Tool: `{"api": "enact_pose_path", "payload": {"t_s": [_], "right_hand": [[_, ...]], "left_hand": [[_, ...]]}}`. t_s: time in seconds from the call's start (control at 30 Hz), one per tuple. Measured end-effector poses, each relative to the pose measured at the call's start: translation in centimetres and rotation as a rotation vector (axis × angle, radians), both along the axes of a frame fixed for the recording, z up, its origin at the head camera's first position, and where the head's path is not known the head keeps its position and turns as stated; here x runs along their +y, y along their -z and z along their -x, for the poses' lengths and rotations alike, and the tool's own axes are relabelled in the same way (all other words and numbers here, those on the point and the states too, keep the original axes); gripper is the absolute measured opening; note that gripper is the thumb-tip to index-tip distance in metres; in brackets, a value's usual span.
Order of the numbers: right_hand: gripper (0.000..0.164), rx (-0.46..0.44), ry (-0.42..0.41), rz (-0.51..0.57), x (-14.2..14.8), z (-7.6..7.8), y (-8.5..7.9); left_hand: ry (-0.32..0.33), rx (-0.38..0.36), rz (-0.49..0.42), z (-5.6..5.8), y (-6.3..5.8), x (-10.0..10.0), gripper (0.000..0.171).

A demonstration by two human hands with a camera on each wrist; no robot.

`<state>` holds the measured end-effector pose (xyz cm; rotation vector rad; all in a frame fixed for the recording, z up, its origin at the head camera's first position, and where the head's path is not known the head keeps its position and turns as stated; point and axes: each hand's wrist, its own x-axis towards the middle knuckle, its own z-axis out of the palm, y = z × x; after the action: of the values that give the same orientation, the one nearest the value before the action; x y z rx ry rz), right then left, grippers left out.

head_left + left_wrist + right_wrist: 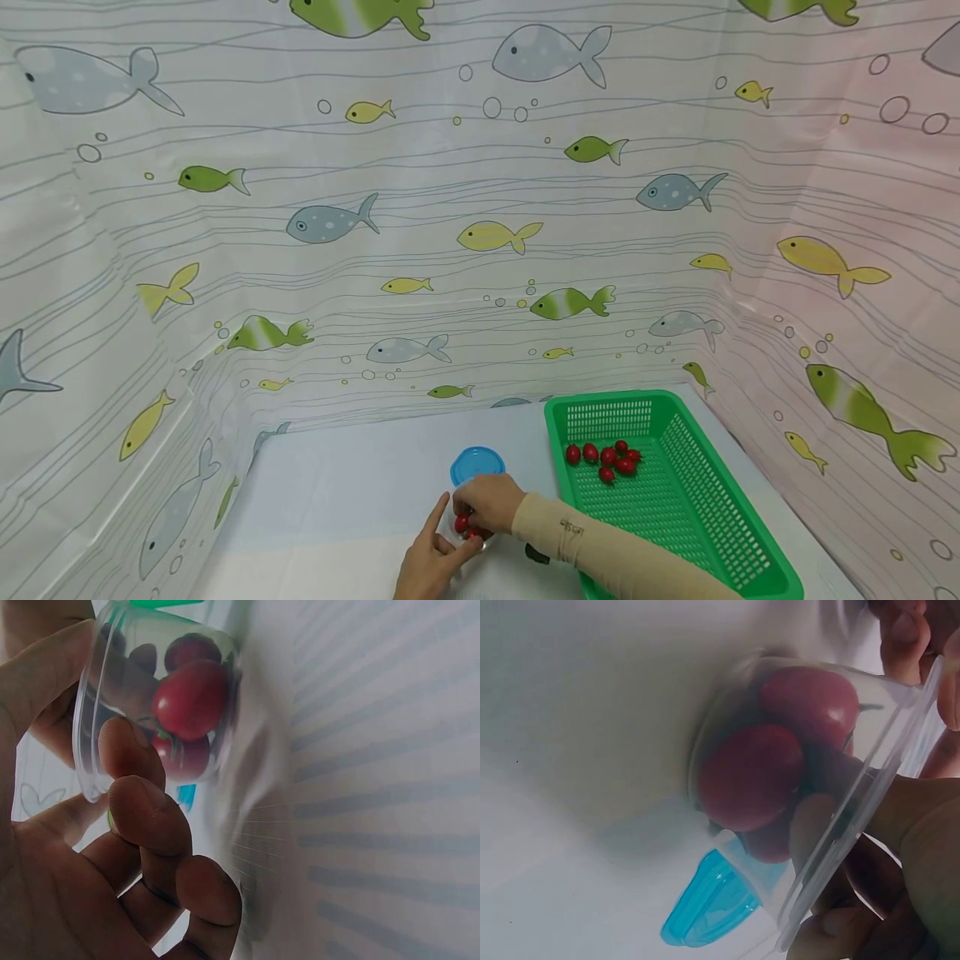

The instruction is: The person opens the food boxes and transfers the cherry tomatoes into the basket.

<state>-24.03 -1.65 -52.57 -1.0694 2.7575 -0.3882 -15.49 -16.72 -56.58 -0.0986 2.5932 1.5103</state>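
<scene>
A small clear plastic cup (pixel 837 855) with several red cherry tomatoes (pixel 750 778) inside stands low over the white table. My left hand (pixel 429 565) grips the cup near its rim; in the left wrist view, the tomatoes (pixel 193 699) show through its wall beyond the left fingers (pixel 150 814). From above, my right hand (pixel 491 500) reaches over the rim, and its fingertips are down inside among the tomatoes. I cannot tell whether they pinch one. Just behind the hands a round blue lid (pixel 477 461) lies on the table.
To the right stands a green plastic basket (pixel 731 492) with several cherry tomatoes (pixel 609 457) at its far left end. My right forearm crosses its near left side. A small dark object (pixel 537 553) shows beneath the sleeve. Fish-patterned sheeting (pixel 480 317) encloses the table.
</scene>
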Motion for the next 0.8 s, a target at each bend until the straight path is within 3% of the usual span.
{"api": "enact_pose_path", "payload": {"t_s": [0.37,0.8], "right_hand": [[0.014,-0.026,-0.022,0.001,0.2,0.1,-0.1],[0.014,-0.062,-0.029,0.052,0.7,0.2,-1.3]], "left_hand": [[0.002,-0.007,-0.006,0.0,0.2,-0.2,0.097],[0.003,0.009,-0.001,0.0,0.1,-0.1,0.094]]}}
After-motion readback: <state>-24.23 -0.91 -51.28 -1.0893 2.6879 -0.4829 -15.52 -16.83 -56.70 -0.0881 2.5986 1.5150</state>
